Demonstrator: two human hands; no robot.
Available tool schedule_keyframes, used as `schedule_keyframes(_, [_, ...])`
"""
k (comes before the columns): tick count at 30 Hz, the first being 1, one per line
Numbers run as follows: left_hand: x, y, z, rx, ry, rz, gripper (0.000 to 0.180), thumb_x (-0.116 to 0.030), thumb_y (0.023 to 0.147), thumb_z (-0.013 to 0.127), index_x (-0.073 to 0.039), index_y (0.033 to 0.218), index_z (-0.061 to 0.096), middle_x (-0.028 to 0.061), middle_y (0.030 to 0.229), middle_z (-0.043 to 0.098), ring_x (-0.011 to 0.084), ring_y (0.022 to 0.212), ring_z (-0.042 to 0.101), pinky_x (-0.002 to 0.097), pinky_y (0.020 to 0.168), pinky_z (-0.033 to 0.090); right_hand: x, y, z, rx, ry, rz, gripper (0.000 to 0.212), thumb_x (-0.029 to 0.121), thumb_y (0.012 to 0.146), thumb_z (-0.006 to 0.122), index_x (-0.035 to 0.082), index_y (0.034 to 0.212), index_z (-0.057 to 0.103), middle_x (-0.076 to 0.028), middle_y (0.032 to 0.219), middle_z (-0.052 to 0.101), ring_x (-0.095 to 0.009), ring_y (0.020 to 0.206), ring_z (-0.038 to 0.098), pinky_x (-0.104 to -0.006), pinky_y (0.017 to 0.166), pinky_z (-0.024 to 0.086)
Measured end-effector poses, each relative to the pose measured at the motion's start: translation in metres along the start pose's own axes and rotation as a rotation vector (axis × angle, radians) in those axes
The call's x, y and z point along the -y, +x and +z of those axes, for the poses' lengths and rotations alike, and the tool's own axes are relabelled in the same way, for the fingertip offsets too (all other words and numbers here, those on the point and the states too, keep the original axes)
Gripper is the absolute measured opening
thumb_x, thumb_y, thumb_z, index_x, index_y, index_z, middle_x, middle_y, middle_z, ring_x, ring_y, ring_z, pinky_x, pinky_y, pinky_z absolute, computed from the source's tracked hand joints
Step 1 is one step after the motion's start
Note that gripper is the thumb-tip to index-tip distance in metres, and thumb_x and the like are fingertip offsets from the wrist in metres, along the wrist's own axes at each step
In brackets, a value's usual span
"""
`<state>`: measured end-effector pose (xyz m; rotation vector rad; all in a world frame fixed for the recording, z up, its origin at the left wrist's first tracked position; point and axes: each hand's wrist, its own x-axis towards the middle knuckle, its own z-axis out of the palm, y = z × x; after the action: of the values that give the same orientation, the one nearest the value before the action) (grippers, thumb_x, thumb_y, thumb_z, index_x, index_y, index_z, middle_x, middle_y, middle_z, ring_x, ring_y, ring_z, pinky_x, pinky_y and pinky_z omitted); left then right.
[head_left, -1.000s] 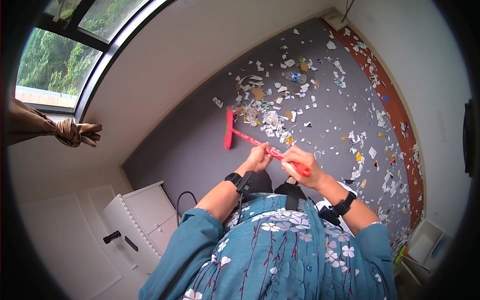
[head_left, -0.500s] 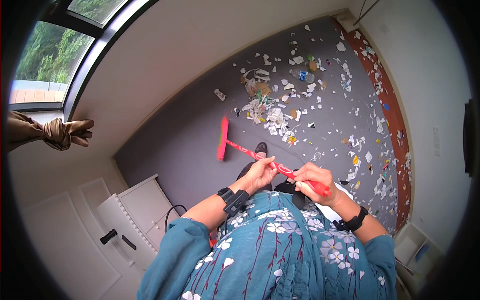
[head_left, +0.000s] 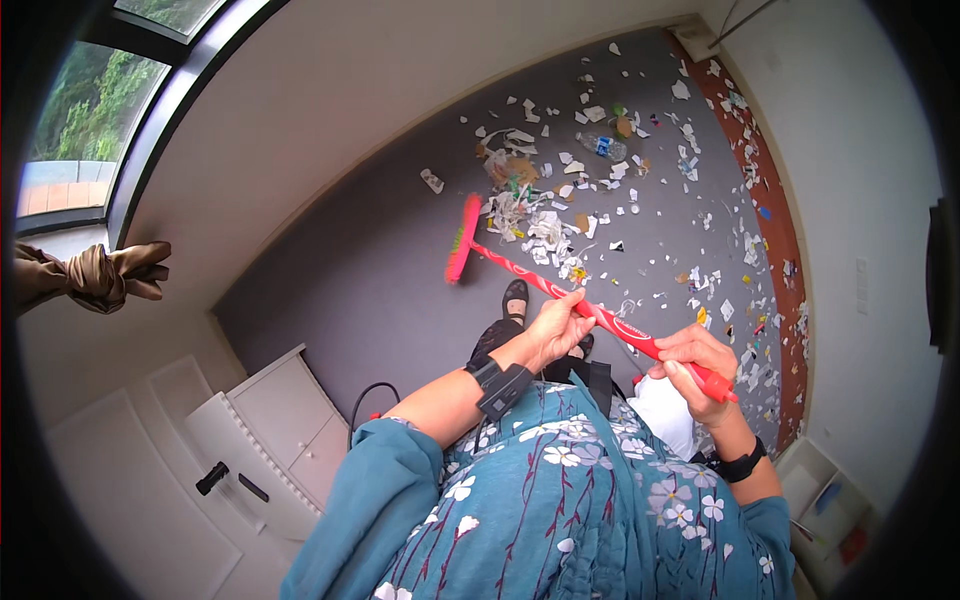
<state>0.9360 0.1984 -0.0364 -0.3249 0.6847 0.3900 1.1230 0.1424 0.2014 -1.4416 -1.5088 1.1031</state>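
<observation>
Both my hands grip the red handle of a broom, which slants from the lower right up to its pink-red head on the grey floor. My left hand is closed round the middle of the handle. Closer to the handle's end, my right hand is wrapped round it, with the tip sticking out past the fingers. Just right of the broom head lies a heap of crumpled white paper and scraps. A piece of brown cardboard lies in the heap's far part.
A clear plastic bottle lies among paper bits farther off. More scraps cover the floor's right side and a red-brown strip by the wall. A white cabinet stands at left, below a knotted brown curtain. A white bag is beside my body.
Both hands have shifted right along with the broom handle. The broom head has moved right and farther away, closer to the paper heap.
</observation>
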Motion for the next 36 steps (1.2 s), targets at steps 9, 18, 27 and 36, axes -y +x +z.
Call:
schedule_keyframes(9, [0.011,-0.042,-0.053,-0.244,-0.095,-0.055,0.039,-0.026,0.107,0.046,0.013,0.108,0.051,0.0254,0.101,0.066,0.0304,0.077,0.073,0.0275,0.064,0.066,-0.03,-0.022,0.021,0.116,0.264,0.142,0.006,-0.006,0.087,0.062,-0.008,0.092,0.065,-0.02,0.097,0.064,-0.02,0.072,0.072,-0.0281,0.063,0.061])
schedule_keyframes(18, [0.077,0.014,-0.039,-0.124,-0.171,-0.245,0.034,-0.021,0.105,0.051,0.013,0.105,0.054,0.0251,0.098,0.067,0.0309,0.083,0.073,0.0279,0.066,0.066,-0.035,-0.069,-0.034,0.093,0.147,0.072,0.004,-0.006,0.086,0.065,-0.007,0.09,0.065,-0.019,0.095,0.064,-0.02,0.073,0.07,-0.0284,0.063,0.061])
schedule_keyframes(27, [0.087,-0.003,-0.012,-0.22,0.029,-0.133,0.036,-0.024,0.107,0.047,0.011,0.106,0.051,0.0256,0.096,0.068,0.0307,0.076,0.074,0.0311,0.066,0.067,-0.057,-0.117,-0.048,-0.017,0.262,0.108,0.007,-0.006,0.086,0.064,-0.007,0.092,0.066,-0.019,0.1,0.064,-0.021,0.083,0.07,-0.0288,0.067,0.062])
schedule_keyframes(36, [0.066,0.072,-0.028,-0.402,0.303,-0.215,0.039,-0.029,0.103,0.053,0.008,0.096,0.059,0.0188,0.082,0.067,0.0179,0.056,0.066,0.0178,0.049,0.059,-0.091,-0.126,-0.02,-0.199,0.265,0.09,0.005,-0.005,0.088,0.063,-0.006,0.093,0.065,-0.016,0.098,0.062,-0.02,0.081,0.068,-0.0281,0.067,0.062])
